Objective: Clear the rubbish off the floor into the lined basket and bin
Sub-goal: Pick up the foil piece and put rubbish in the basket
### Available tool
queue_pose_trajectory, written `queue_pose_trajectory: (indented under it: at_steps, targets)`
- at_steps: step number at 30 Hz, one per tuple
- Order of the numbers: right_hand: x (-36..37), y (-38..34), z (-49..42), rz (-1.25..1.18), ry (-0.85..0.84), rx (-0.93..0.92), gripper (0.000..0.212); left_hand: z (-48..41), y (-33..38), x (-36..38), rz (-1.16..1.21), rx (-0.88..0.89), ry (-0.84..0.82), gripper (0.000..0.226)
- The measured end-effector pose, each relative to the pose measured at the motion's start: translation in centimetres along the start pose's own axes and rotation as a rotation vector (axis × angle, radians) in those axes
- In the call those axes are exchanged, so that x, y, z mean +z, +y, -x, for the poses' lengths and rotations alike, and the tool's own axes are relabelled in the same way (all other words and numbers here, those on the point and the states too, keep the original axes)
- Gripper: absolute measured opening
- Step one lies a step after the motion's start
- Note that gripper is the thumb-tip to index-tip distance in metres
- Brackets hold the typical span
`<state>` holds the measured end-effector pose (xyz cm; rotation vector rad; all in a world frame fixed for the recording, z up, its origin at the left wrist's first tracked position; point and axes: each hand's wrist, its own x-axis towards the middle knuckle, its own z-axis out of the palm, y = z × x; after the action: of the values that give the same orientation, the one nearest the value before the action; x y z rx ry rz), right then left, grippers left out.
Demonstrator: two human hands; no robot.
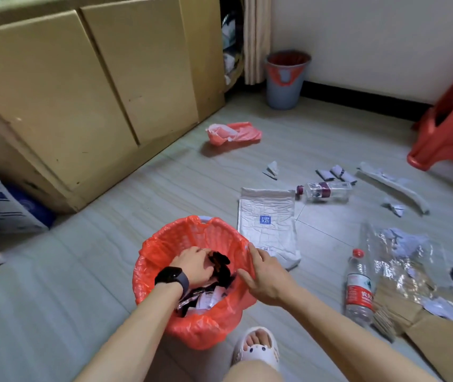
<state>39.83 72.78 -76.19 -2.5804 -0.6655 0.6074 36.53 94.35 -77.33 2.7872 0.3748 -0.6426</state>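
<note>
The round basket lined with a red-orange plastic bag (164,238) was stood on the pale tiled floor directly before the person, close enough for both arms to be reached into it without a step being taken. The left hand (195,264), a black watch strapped at its wrist, was lowered inside the mouth of the liner with its fingers curled round a crumpled black wrapper (221,264). It was held low, it would seem, so that the piece could be released among the dark and white scraps in the bottom rather than dropped from a height. The right hand (263,277) was laid at the near-right rim of the liner with fingers fairly straight and spread, and nothing was gripped by it. It was judged to be placed there so that the thin bag would not fold inward and the light basket would be steadied. The two hands were set apart, one on each side of the wrapper.

Much was yet to be cleared. A white padded mailing envelope (268,221) was lying flat just beside the basket, and a clear plastic bottle with a red label (358,288) was lying near the right arm. A clear bottle with a maroon cap (324,191) and a crumpled pink-red plastic bag (233,132) were lying farther off. The grey-blue plastic bin with a red liner (284,81) was stood well apart in the far corner — presumably meant for the bulkier items.
</note>
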Motion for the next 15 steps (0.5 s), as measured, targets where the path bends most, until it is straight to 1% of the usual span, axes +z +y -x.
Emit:
queue_pose_trajectory:
  at_steps: [3,5,9,12,15]
  targets:
    - [-3.5,0.9,1.8,0.097,0.029,-0.016,0.071,2.1,2.3,-3.7,0.053,0.107,0.125,0.059]
    - [-6.1,1.8,2.7,0.166,0.055,-0.031,0.070,3.2,3.9,-5.7,0.067,0.171,0.191,0.056]
    - [-13.5,4.3,6.2,0.254,0.175,0.009,0.068,5.6,8.9,-9.6,0.090,0.308,0.294,0.054]
    - [-19.1,6.7,10.0,0.248,0.290,0.082,0.066,7.0,13.4,-11.8,0.079,0.409,0.330,0.053]
    - [-23.3,9.3,14.0,0.184,0.414,0.127,0.066,7.7,17.6,-13.1,0.062,0.484,0.341,0.052]
